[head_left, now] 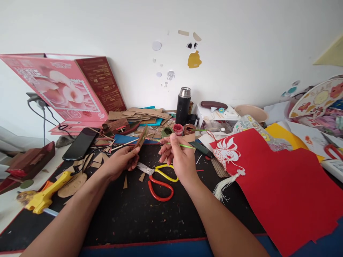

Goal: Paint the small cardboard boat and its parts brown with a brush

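My left hand [125,157] is closed on a narrow strip of cardboard [141,137], which stands tilted upward and shows green paint along one edge. Between the fingers of my right hand [180,157] is a thin green paintbrush [187,146], its tip pointing left toward the strip. Just behind the hands stand small open paint jars: a green one [166,132], a red one [178,129] and a brown one [189,129]. Scissors [161,182] with one red and one yellow handle lie on the black mat [128,214] below my hands.
At left are a yellow glue gun [45,194], a phone [81,143] and cardboard scraps [100,157]. A pink box [72,89] and a black thermos [183,107] stand behind. Red paper [284,185] covers the right side, near a white tassel [223,187].
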The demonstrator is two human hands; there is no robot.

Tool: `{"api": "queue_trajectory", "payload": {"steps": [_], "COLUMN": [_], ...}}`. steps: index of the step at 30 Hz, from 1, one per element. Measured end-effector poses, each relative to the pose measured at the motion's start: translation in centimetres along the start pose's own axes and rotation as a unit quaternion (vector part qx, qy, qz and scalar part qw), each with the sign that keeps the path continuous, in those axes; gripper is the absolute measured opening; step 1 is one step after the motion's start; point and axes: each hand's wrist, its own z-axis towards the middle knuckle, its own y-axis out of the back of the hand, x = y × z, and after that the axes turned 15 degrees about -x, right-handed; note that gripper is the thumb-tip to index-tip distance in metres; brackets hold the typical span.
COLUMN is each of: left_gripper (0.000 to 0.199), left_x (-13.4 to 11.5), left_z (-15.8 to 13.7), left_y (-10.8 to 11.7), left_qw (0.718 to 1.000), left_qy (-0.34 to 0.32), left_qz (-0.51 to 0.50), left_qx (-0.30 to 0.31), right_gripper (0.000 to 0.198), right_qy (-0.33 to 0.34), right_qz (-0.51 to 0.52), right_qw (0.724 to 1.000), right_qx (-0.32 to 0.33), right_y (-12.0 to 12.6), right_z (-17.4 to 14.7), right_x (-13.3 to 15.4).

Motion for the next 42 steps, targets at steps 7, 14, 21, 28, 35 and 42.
{"api": "queue_trajectory", "payload": {"steps": [7,14,21,28,35,42], "left_gripper": [0.065,0.054,0.036,0.039,0.036,0.035], "left_x": [0.1,0.1,0.0,0.3,0.3,0.2], "left_z": [-0.1,-0.1,-0.1,0.1,0.1,-0.3], "left_y": [0.1,0.1,0.3,0.5,0.3,0.2], "left_qw": [1.000,0.999,0.998,0.997,0.996,0.995], "left_qy": [0.013,0.040,0.055,0.057,0.051,0.043], "left_qz": [0.014,-0.002,-0.025,-0.047,-0.076,-0.090], "left_qx": [0.000,-0.015,-0.019,-0.009,-0.015,0.017], "right_gripper": [0.062,0.064,0.058,0.056,0.061,0.064], "right_qy": [-0.004,0.009,0.012,0.018,0.008,0.009], "right_qz": [-0.001,-0.013,-0.017,-0.026,-0.042,-0.035], "right_qw": [1.000,1.000,1.000,0.999,0.998,0.999], "right_qx": [0.007,0.008,0.014,0.015,0.038,0.023], "right_y": [-0.1,0.0,-0.1,0.0,-0.2,-0.1], "right_z": [-0.2,-0.3,-0.3,-0.4,-0.6,-0.4], "right_x": [0.1,0.0,0.0,-0.1,-0.9,-1.3]}}
